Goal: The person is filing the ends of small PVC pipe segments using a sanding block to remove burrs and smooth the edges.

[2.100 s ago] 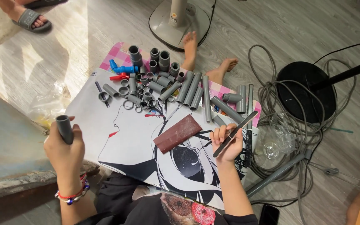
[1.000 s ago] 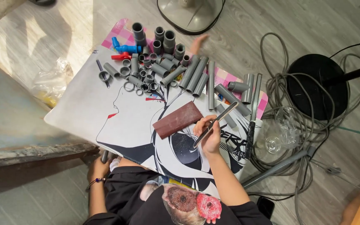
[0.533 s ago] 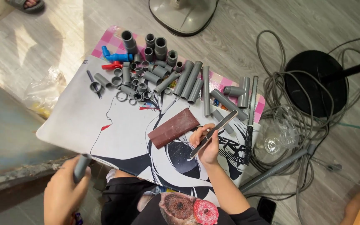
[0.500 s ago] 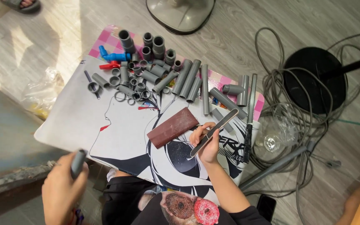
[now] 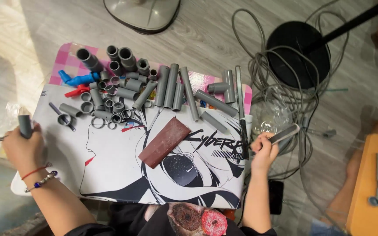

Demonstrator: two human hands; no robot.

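Observation:
My left hand (image 5: pixel 22 148) grips a short grey pipe piece (image 5: pixel 24 126) upright at the left edge of the printed mat (image 5: pixel 110 166). At the mat's right edge, my right hand (image 5: pixel 263 150) holds a flat grey file-like tool (image 5: pixel 284 133) that points up and to the right. A brown rectangular sanding block (image 5: pixel 165 142) lies in the middle of the mat between my hands. Several grey pipe lengths (image 5: pixel 171 86) and fittings (image 5: pixel 110 107) are spread across the far side of the mat.
A blue fitting (image 5: pixel 78 80) and a red clip (image 5: pixel 75 91) lie at the far left. Tangled grey cables (image 5: pixel 281 96) and a black round stand base (image 5: pixel 298 52) sit to the right. A fan base (image 5: pixel 143 15) stands beyond the mat. An orange board (image 5: pixel 370 183) carries a grey pipe elbow.
My right hand carried the file-like tool from the mat's middle out past its right edge. My left hand rose with the pipe piece to the mat's left edge. The camera view shifted.

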